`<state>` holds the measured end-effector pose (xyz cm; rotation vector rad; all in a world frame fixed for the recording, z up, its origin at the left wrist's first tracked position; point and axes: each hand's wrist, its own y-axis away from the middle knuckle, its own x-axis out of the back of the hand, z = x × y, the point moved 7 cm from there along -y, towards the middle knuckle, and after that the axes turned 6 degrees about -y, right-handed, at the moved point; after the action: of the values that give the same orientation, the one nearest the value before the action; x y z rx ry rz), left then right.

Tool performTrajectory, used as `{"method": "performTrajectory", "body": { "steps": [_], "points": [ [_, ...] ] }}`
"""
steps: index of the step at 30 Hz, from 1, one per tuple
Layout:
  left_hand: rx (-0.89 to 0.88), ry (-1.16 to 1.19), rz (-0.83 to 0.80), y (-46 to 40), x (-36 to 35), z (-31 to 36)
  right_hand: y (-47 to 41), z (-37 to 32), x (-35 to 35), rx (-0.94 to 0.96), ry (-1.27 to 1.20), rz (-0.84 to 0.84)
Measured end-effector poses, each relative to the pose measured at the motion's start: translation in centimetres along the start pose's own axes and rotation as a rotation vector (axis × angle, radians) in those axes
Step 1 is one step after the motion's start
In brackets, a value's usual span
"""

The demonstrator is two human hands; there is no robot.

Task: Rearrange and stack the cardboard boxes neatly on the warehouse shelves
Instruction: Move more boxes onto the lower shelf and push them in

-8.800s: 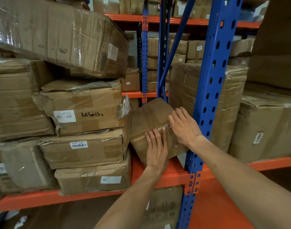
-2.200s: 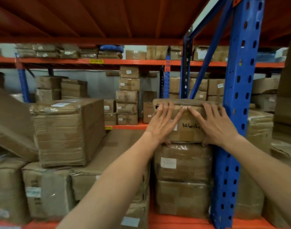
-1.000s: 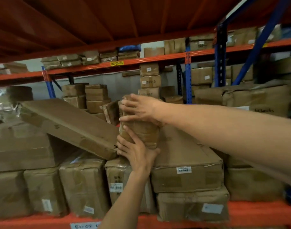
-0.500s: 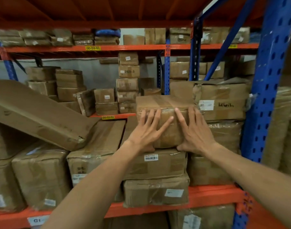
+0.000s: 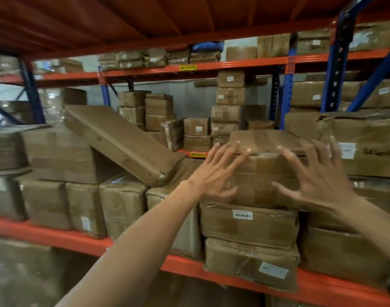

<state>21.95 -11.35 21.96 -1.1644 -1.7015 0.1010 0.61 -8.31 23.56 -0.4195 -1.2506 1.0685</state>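
At the far left of the shelf [image 5: 45, 234], wrapped cartons stand in a row with larger ones laid across them. Next along, a long flat box [image 5: 123, 142] leans at a slant, its upper end resting on the left-hand pile and its lower corner down on the cartons near the middle, clearly not stacked square.

Moving right, the left hand [image 5: 214, 173] is spread wide with its fingers splayed, gripping nothing. Half a second ago both palms were pressed flat against the front of the small box [image 5: 264, 171]; now they have lifted off it, the left one hanging in front of the box's left edge and the right hand [image 5: 320, 182] equally open before its right edge (motion blur makes it hard to say whether any fingertip still grazes the cardboard). The small box itself sits on top of two stacked labelled cartons [image 5: 249, 227], level, with its front face roughly flush with theirs, and just beside the taller box with handwriting [image 5: 364, 145] on the right.

The release suggests this placement is finished: the box looks settled and needs no further push. Judging by the shelf, the slanted flat box is the most obvious piece left to straighten.
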Motion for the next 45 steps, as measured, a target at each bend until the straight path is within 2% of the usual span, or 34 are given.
{"method": "performTrajectory", "body": {
  "steps": [1,3,5,7,10,11,13,16,19,21,23,27,29,31,34,38,41,45],
  "points": [
    [0.135,0.003,0.053,1.2,0.4,-2.0,-0.9,-0.6,0.6,-0.011,-0.027,0.043],
    [0.519,0.012,0.117,4.2,0.8,-6.5,-3.0,-2.8,1.4,-0.027,-0.091,0.091],
    [0.931,0.089,0.107,8.2,0.2,-10.7,-5.2,-6.0,1.7,0.002,-0.151,0.098],
    [1.234,0.236,0.055,11.8,-1.2,-13.6,-7.6,-9.9,1.4,0.080,-0.207,0.086],
    [1.484,0.436,0.020,15.3,-3.6,-16.5,-11.2,-16.5,-1.0,0.216,-0.282,-0.001],
    [1.540,0.503,0.017,16.1,-4.3,-17.2,-12.4,-18.5,-2.2,0.216,-0.327,-0.057],
    [1.603,0.657,0.039,16.9,-5.8,-18.3,-14.5,-21.6,-5.4,0.079,-0.418,-0.196],
    [1.550,0.780,0.097,16.5,-7.5,-19.9,-16.3,-24.3,-11.7,-0.265,-0.586,-0.435],
    [1.496,0.812,0.184,16.5,-7.9,-21.0,-16.9,-26.4,-16.6,-0.453,-0.779,-0.638],
    [1.445,0.859,0.252,16.9,-7.1,-22.4,-16.9,-26.3,-17.9,-0.604,-0.911,-0.657],
    [1.412,0.984,0.300,17.6,-6.2,-25.0,-16.7,-25.5,-18.0,-0.773,-1.051,-0.605],
    [1.392,1.442,0.366,18.6,-4.6,-29.8,-16.0,-25.5,-17.2,-0.991,-1.463,-0.557],
    [1.382,1.614,0.346,19.1,-4.2,-30.2,-16.4,-26.4,-16.0,-0.937,-1.715,-0.585],
    [1.370,1.725,0.304,19.5,-4.0,-30.2,-17.2,-27.1,-14.0,-0.801,-1.830,-0.576],
    [1.209,1.847,0.218,18.3,-2.9,-30.2,-18.8,-26.7,-11.1,-0.720,-1.831,-0.428],
    [0.810,1.764,0.103,15.0,0.6,-29.4,-20.0,-23.9,-8.0,-0.849,-1.887,-0.156],
    [0.641,1.747,0.027,13.1,1.9,-27.1,-20.2,-20.3,-4.7,-0.833,-1.779,-0.098],
    [0.465,1.768,0.066,8.2,4.5,-23.1,-19.2,-14.3,-0.2,-0.824,-1.718,0.007]
  ]
}}
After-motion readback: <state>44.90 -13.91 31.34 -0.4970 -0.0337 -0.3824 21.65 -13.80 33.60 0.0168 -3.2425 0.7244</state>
